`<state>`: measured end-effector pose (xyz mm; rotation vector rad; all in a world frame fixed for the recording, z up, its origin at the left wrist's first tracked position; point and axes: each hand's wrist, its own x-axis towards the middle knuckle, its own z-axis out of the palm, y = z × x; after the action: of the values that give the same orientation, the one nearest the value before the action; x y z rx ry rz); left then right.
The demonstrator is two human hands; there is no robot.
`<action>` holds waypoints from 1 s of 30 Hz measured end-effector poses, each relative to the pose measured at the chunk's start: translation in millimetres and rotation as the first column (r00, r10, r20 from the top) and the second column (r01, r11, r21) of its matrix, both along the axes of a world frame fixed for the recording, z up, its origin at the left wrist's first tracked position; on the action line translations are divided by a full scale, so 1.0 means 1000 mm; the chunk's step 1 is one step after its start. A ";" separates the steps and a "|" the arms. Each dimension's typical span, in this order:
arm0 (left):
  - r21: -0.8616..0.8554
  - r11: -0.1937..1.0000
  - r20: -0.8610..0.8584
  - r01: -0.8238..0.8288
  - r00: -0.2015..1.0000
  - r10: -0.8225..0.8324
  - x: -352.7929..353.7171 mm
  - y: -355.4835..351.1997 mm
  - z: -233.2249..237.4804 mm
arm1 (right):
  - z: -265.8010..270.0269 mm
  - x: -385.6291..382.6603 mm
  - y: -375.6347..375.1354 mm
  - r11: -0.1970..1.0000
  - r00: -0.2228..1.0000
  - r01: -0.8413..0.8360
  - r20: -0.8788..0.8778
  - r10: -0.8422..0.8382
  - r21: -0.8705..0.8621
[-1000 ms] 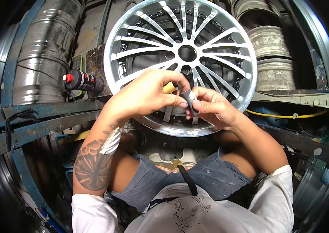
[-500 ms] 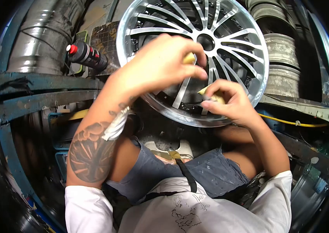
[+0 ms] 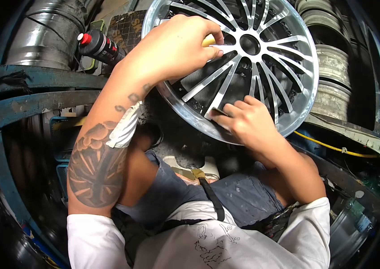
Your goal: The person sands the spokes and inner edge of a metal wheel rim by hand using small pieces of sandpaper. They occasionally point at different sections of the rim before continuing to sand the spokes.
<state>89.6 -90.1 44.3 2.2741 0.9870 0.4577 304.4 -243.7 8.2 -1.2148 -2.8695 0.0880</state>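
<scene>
A multi-spoke alloy wheel (image 3: 249, 32) with bright machined spokes lies face up in front of me. My left hand (image 3: 189, 45) is over its left spokes, closed on a small yellow piece of sandpaper (image 3: 208, 41) that shows between thumb and fingers. My right hand (image 3: 249, 120) is at the wheel's near side. Its fingers press a thin folded piece of sandpaper (image 3: 217, 112), grey on the visible side, against the outer end of a spoke by the rim. Most of both pieces is hidden by my fingers.
A dark bottle with a red cap (image 3: 99, 46) stands left of the wheel. Bare metal rims (image 3: 44, 36) are at the far left, and more stacked rims (image 3: 331, 67) at the right. Blue metal beams (image 3: 50, 83) run at left. A yellow hose (image 3: 333, 146) crosses the right.
My right hand has moved down and left, turning knuckles up, onto the spoke end near the rim. My left hand has shifted up and left. The wheel appears slightly farther right and up.
</scene>
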 end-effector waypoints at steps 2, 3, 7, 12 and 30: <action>-0.023 1.000 0.003 0.014 1.000 -0.014 -0.001 0.000 0.000 | 0.002 0.001 -0.001 0.999 0.998 0.018 0.059 -0.015 -0.050; 0.022 0.999 0.023 0.027 0.999 -0.027 -0.002 0.000 0.000 | 0.004 0.002 0.002 0.997 0.996 0.018 0.088 -0.012 -0.072; 0.015 1.000 0.012 0.023 1.000 -0.024 -0.005 0.001 -0.003 | -0.001 0.001 0.002 0.989 0.997 0.049 -0.059 -0.058 -0.142; -0.035 0.999 -0.034 -0.009 0.999 0.008 -0.014 0.004 0.001 | 0.012 -0.008 -0.002 0.988 0.999 0.025 0.024 -0.022 -0.149; -0.093 0.995 -0.078 -0.042 0.996 0.035 -0.009 0.006 0.003 | -0.009 -0.003 -0.012 0.973 0.984 0.176 0.002 -0.178 -0.148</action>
<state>80.8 -83.8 47.1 2.2055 1.0689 0.3356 301.3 -255.8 -1.3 -1.4840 -2.7724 0.3070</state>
